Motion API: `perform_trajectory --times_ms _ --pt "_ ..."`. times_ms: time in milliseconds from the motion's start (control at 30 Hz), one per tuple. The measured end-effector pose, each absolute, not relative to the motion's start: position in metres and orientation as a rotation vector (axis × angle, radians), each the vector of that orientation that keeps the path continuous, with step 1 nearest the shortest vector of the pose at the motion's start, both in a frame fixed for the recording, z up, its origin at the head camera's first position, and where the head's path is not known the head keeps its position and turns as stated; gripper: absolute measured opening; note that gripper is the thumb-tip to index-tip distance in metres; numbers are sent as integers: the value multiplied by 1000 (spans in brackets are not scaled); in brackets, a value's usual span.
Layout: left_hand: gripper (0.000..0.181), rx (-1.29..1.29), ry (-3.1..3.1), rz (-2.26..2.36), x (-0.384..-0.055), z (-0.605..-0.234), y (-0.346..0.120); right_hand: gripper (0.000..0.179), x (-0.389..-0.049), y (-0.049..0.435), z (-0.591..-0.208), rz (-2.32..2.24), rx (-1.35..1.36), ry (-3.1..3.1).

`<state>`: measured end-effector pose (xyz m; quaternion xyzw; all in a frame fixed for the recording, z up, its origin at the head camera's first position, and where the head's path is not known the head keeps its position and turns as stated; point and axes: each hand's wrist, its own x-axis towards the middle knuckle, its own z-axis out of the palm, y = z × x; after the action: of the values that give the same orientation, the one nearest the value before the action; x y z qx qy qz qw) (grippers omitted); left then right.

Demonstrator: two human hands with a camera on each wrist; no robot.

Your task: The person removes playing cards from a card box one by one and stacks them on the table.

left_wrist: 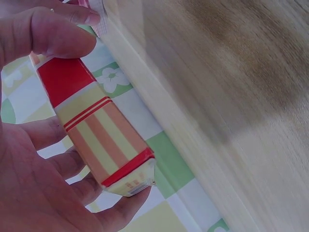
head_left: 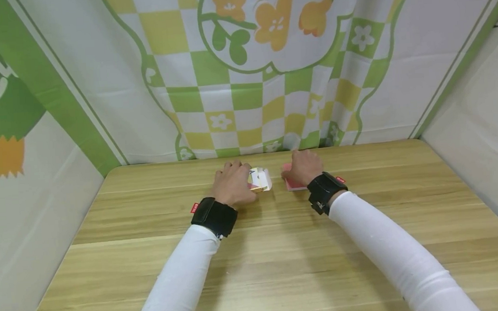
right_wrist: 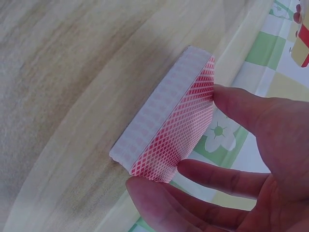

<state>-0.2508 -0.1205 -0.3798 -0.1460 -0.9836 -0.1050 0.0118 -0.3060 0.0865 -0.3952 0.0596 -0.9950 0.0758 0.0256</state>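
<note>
A card box (head_left: 259,177), white inside at its raised flap, lies between the thumb and fingers of my left hand (head_left: 232,182). In the left wrist view the box (left_wrist: 96,130) shows a red end and striped side, with the thumb at one end and the fingers along the far side. To its right, a deck of playing cards (head_left: 294,185) with red-patterned backs rests on the table under my right hand (head_left: 304,167). The right wrist view shows the thumb on one end of the deck (right_wrist: 174,125) and fingers at the opposite end, pinching it.
Both hands are near the back edge of a wooden table (head_left: 273,268). Right behind that edge hangs a curtain (head_left: 247,122) with green and yellow checks and flowers. White fabric walls (head_left: 43,225) stand at both sides.
</note>
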Motion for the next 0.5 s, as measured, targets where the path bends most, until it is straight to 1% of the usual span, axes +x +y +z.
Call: perform_trajectory --times_ms 300,500 --pt "65 -455 -3063 -334 -251 -380 -120 45 -303 91 -392 303 182 -3094" --pt "64 -465 -3061 -327 -250 -381 -120 47 -300 94 -383 370 214 -3093"
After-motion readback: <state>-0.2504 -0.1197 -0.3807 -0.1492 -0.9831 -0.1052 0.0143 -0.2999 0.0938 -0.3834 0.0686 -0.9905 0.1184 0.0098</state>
